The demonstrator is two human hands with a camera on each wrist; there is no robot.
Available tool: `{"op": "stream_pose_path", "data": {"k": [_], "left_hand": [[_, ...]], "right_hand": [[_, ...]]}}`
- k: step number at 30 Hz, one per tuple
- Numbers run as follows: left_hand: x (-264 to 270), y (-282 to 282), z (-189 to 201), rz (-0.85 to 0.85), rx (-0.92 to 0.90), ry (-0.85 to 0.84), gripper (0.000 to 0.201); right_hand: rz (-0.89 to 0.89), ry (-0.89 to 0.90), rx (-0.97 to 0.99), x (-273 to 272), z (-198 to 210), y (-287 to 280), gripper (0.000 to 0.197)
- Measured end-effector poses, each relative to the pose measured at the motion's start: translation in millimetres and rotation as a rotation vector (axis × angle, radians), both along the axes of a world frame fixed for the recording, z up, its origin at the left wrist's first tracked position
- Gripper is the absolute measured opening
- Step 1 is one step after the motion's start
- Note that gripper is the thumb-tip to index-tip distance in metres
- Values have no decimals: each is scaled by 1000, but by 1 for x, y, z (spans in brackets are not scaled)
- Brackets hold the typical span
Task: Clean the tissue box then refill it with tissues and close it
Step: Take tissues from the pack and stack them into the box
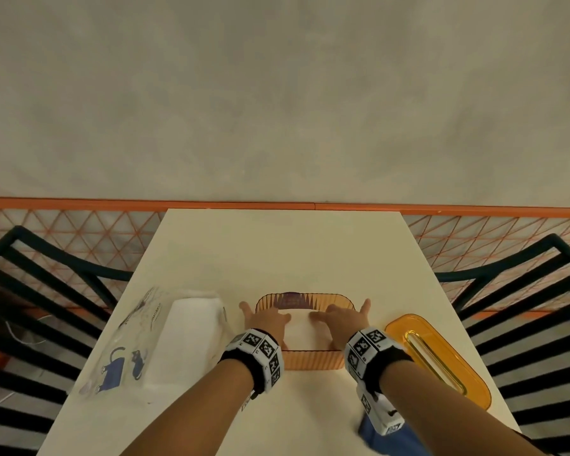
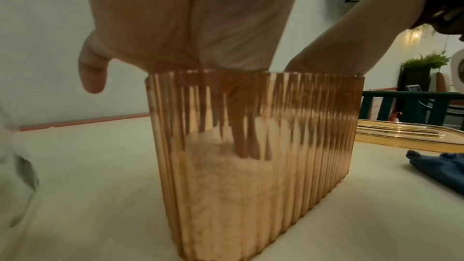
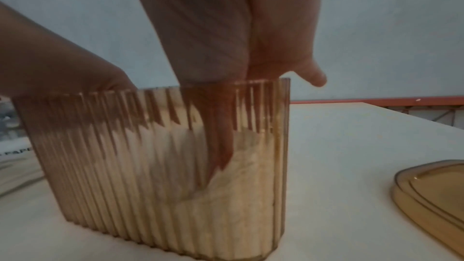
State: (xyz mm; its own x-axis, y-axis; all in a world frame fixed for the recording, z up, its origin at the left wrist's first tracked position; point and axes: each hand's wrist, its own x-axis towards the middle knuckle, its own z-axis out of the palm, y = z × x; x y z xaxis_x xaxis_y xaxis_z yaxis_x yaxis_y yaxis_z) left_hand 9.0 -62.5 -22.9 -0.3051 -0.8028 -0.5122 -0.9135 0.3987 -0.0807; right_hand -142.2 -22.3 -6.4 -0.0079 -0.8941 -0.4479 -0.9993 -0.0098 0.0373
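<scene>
An amber ribbed see-through tissue box [image 1: 313,360] stands open-topped in the middle of the white table [image 1: 277,245]. Both hands reach down into it. My left hand [image 1: 267,319] has straight fingers pressing on the white tissues [image 1: 298,334] inside, its thumb outside the left wall. My right hand [image 1: 339,319] presses the tissues the same way, thumb outside the right wall. Through the box wall [image 2: 251,186] the left wrist view shows the left fingers [image 2: 241,140] on the tissue stack [image 2: 220,166]. The right wrist view shows the right fingers [image 3: 220,146] inside the box [image 3: 125,166]. The amber slotted lid [image 1: 438,357] lies right of the box.
A stack of white tissues [image 1: 191,337] on a printed clear plastic wrapper [image 1: 122,350] lies left of the box. A blue cloth [image 1: 385,436] lies near the table's front edge under my right forearm. Dark slatted chairs [image 1: 30,291] [image 1: 540,291] flank the table. A grey wall stands behind.
</scene>
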Motion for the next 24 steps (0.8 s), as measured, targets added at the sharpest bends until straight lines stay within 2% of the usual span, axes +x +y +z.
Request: {"op": "stream_pose_path", "data": {"k": [4,6,8,10,11,13,15,17,19,21,24], "left_hand": [[-1,-1,4,-23,-11,-29,47],[4,3,13,-44,-60,25,42],[20,8,24,25,-206,279,36],[50,9,29,246,-401,564,30],[67,8,27,387,-458,625,27],[100,5,15,654,-416,574,27],[121,4,-4,783,-266,407,42],[127,5,-20,773,-156,316,61],[127,6,-32,735,-138,268,71],[124,9,-38,714,-164,216,70],[120,11,-40,722,-215,190,55]], "right_hand": [[-18,-49,31,-3,-1,-3,63],[-13,-77,37,-6,3,-2,64],[-6,-131,-45,-11,9,3,60],[-16,-200,-246,-18,11,13,54],[-41,-242,-355,-22,9,19,53],[-132,-328,-472,-27,5,31,56],[-259,-394,-449,-28,-2,37,62],[-384,-472,-381,-27,-8,37,64],[-456,-519,-306,-24,-13,35,62],[-479,-535,-253,-22,-18,34,64],[-480,-532,-245,-20,-23,32,69]]}}
